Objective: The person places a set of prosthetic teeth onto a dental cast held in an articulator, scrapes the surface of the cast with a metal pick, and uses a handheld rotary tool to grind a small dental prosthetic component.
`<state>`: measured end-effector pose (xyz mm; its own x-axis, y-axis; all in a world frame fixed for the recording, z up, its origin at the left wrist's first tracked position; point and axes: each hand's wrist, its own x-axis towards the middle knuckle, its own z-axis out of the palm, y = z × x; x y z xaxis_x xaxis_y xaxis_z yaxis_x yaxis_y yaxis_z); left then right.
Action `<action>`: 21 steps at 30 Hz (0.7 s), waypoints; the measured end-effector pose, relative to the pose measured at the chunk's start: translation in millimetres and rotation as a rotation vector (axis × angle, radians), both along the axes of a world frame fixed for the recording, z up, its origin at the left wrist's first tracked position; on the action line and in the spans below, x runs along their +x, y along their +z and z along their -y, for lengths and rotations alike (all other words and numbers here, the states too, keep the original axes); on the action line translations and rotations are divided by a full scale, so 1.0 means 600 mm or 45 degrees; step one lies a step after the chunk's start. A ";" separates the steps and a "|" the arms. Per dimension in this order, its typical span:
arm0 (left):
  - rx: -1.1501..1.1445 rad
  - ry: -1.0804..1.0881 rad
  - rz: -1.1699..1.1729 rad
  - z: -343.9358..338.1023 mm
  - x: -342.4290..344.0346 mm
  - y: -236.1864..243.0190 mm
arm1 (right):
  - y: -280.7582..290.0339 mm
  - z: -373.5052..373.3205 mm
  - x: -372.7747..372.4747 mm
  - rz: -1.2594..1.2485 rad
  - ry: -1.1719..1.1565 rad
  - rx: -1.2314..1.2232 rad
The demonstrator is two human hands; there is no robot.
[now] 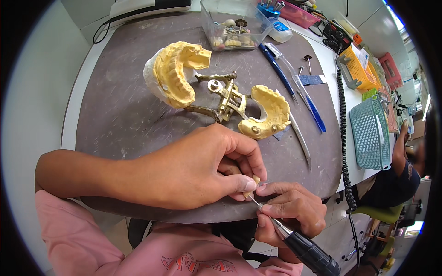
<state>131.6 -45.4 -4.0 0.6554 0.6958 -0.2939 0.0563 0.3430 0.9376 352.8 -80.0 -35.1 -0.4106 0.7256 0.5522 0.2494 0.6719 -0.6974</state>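
My left hand [202,168] reaches across the front of the grey mat and pinches a small tooth-coloured dental piece [256,179] between thumb and fingers. Most of that piece is hidden by the fingertips. My right hand [294,211] grips a black rotary handpiece [307,250] like a pen. Its thin metal bit [253,199] points up to the left and meets the held piece or lies very close to it. Beyond my hands a brass articulator [225,99] lies opened out, with a yellow plaster jaw model [177,78] at its left and another jaw model [276,112] at its right.
A clear box [214,37] of small parts stands at the back. Right of the models lie a blue pen-like tool [278,69], a toothbrush [294,71] and a slim knife [301,142]. A coiled black cord [341,138] runs down beside a blue basket [368,133]. Another person [391,179] sits at far right.
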 end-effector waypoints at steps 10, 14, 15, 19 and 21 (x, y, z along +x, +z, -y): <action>-0.014 0.008 -0.010 0.000 0.000 0.000 | -0.004 -0.003 0.003 -0.073 0.033 -0.047; -0.016 0.000 0.013 -0.002 0.003 0.000 | 0.007 -0.004 0.002 0.008 0.041 -0.006; -0.019 0.008 0.007 -0.001 0.002 -0.002 | 0.005 -0.005 0.001 0.003 0.050 -0.012; -0.027 -0.008 -0.001 -0.001 0.002 -0.003 | 0.010 -0.002 0.004 0.017 0.065 -0.042; -0.038 -0.022 0.004 -0.002 0.004 -0.003 | 0.010 -0.001 0.006 0.018 0.075 -0.026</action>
